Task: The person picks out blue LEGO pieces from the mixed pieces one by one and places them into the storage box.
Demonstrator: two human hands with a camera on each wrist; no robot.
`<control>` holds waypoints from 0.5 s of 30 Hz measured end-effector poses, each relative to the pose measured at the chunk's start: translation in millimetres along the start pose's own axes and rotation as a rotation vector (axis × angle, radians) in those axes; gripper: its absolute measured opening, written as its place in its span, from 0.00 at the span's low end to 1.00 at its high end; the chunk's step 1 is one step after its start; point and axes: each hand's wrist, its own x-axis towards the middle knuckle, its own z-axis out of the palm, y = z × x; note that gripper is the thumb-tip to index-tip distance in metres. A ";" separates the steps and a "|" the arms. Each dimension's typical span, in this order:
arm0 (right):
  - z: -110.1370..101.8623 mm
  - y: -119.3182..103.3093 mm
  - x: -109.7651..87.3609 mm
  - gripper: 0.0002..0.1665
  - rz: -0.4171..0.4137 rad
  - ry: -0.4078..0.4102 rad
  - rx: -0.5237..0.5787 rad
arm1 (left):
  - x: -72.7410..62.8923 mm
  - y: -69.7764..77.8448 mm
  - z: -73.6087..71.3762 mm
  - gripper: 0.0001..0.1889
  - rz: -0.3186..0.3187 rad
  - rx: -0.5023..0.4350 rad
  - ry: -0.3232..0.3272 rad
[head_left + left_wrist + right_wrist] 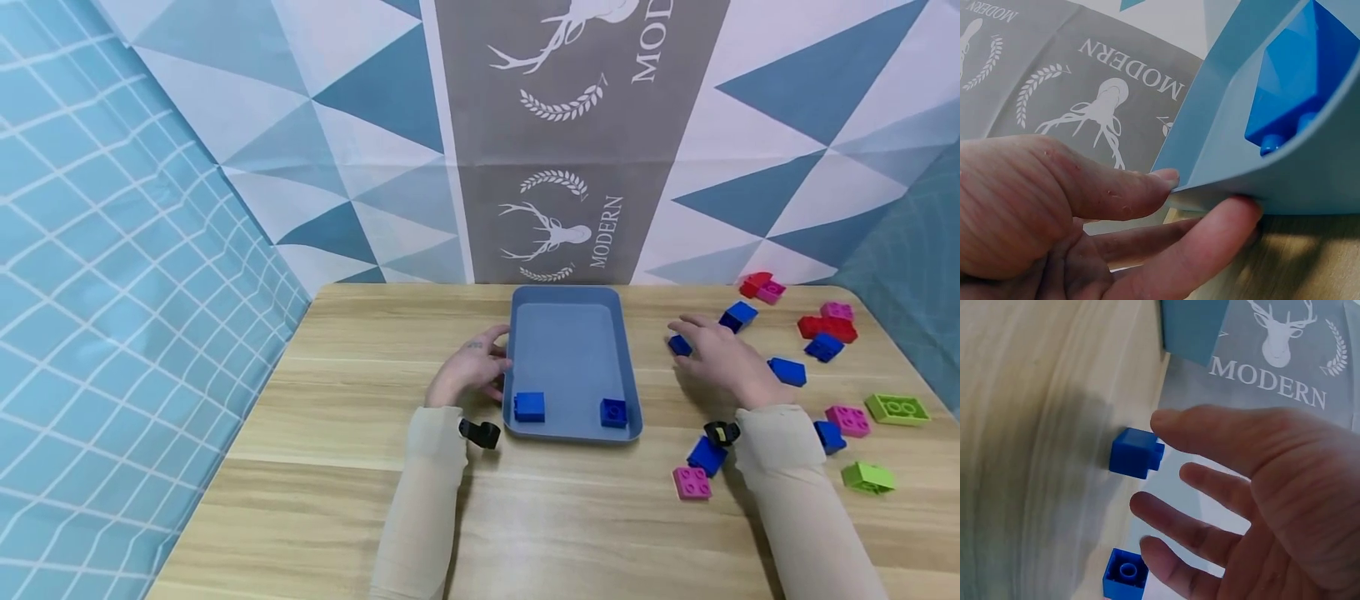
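Observation:
In the head view, my left hand (472, 368) is at the left side of a grey-blue tray (570, 362). The left wrist view has its thumb at the tray's rim (1210, 190) and a finger against the outer wall, holding the edge. Inside the tray are a blue toy brick (529, 407) at the near left and another blue brick (613, 412) at the near right. My right hand (720, 358) hovers over the table, fingers spread and holding nothing. Its thumb is close to a small blue brick (1132, 453); whether they touch, I cannot tell.
Right of the tray lie several bricks: a blue one (738, 317), a pink one (692, 483), red ones (827, 328) and green ones (897, 409). A patterned cloth (555, 167) hangs behind the wooden table (337, 417).

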 end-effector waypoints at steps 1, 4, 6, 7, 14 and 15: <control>1.2 0.0 -0.1 0.37 -0.001 0.003 -0.005 | 0.0 -0.5 0.4 0.36 -0.002 -0.001 0.001; 2.9 -0.9 -0.5 0.36 0.002 0.013 -0.022 | 0.1 -0.7 0.9 0.36 0.000 0.000 0.000; 3.7 -1.4 -0.6 0.34 0.006 0.018 -0.031 | 0.2 -0.3 0.7 0.35 0.001 0.006 0.001; 4.1 -1.5 -0.4 0.32 0.006 0.021 -0.034 | 0.4 -0.2 0.5 0.35 0.000 0.008 0.001; 5.1 0.8 0.3 0.27 0.015 0.025 -0.006 | 0.3 -0.2 -0.4 0.35 -0.005 0.005 -0.003; 5.0 0.8 0.6 0.25 0.011 0.024 0.002 | 0.4 -0.1 -0.7 0.35 -0.006 0.004 -0.003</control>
